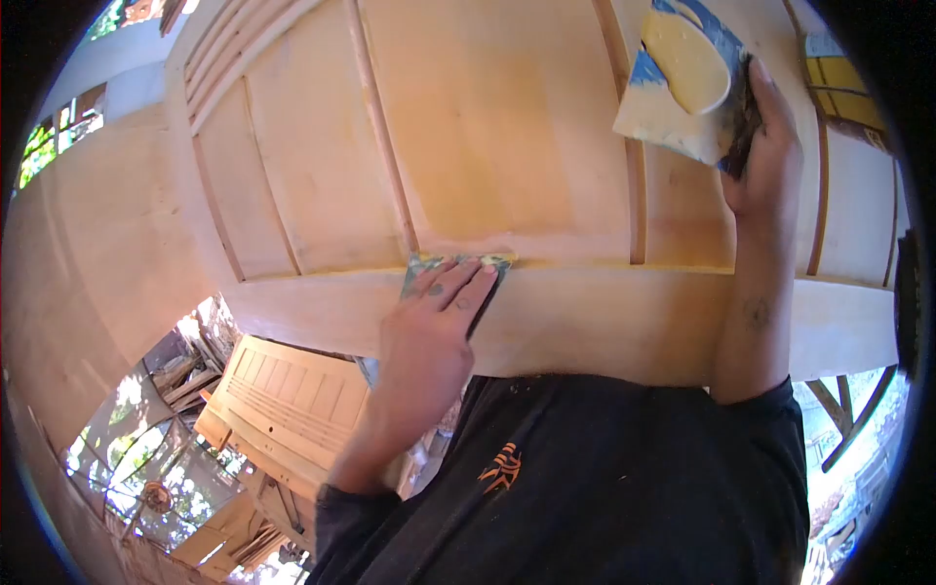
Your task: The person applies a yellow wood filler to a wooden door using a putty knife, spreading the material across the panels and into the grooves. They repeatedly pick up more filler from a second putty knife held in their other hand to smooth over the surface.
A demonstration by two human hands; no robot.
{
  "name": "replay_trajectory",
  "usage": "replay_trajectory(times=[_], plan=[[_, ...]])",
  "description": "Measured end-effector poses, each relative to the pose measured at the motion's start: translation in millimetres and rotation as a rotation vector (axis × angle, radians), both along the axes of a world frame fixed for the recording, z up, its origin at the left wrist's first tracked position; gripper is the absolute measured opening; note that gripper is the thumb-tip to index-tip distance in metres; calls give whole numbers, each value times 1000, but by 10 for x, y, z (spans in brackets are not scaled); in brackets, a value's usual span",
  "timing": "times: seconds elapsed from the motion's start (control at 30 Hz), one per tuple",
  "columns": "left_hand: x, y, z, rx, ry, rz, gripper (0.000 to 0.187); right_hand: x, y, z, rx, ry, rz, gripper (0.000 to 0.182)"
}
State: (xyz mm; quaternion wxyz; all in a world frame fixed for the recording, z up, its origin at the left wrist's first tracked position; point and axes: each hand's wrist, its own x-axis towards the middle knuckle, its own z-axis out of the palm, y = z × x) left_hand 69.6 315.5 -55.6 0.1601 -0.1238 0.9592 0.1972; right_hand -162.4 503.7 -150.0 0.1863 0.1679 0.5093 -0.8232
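Observation:
My left hand point(434, 307) lies palm down with its fingers pressed on a flat, paint-smeared spreader point(414, 278). The spreader's far edge touches the groove of a pale wooden panelled door point(487, 127), close to the foot of a raised strip point(375, 107). Up at the right, my right hand point(770, 146) grips a flat piece of board point(653, 122) by its edge, holding it above the door. Blue and dark stains mark this board, and a thick mound of cream-coloured putty point(687, 63) sits on it. Some fingers of my right hand are hidden behind the board.
Another panelled wooden door point(292, 400) leans at the lower left, near stacked wood scraps point(185, 375). A large plain wood sheet point(97, 253) stands along the left. At the upper right is a yellow container point(846, 83). My dark shirt point(624, 478) is close against the door's near edge.

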Motion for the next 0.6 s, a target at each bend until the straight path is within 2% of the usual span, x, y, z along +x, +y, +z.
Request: replay_trajectory(times=[0.07,0.13,0.27,0.33,0.37,0.43,0.47,0.53,0.6], plan=[[-188,-249,165,43,-2,-11,58,-47,-67,50,-17,15,-9,30],[-573,-563,215,-45,79,-93,56,-12,-36,34,-37,42,-9,30],[-1405,-1140,-72,-107,161,-125,43,-30,-35,3,-25,38,15,30],[-1590,-1307,-197,-13,54,-86,42,1,-66,28,29,26,-37,30],[-1608,-1321,-229,36,-8,-68,42,-20,-47,-23,33,55,-37,30],[-1347,-1242,-266,56,26,-183,40,-50,45,-139,49,91,-35,31],[-1177,-1145,-235,63,53,-236,40,-12,-9,-13,19,58,-12,31],[-782,-804,-149,70,-16,-151,41,-14,-24,22,-3,50,1,31],[-427,-493,-107,59,39,-88,45,-3,-17,-3,-21,39,22,32]])
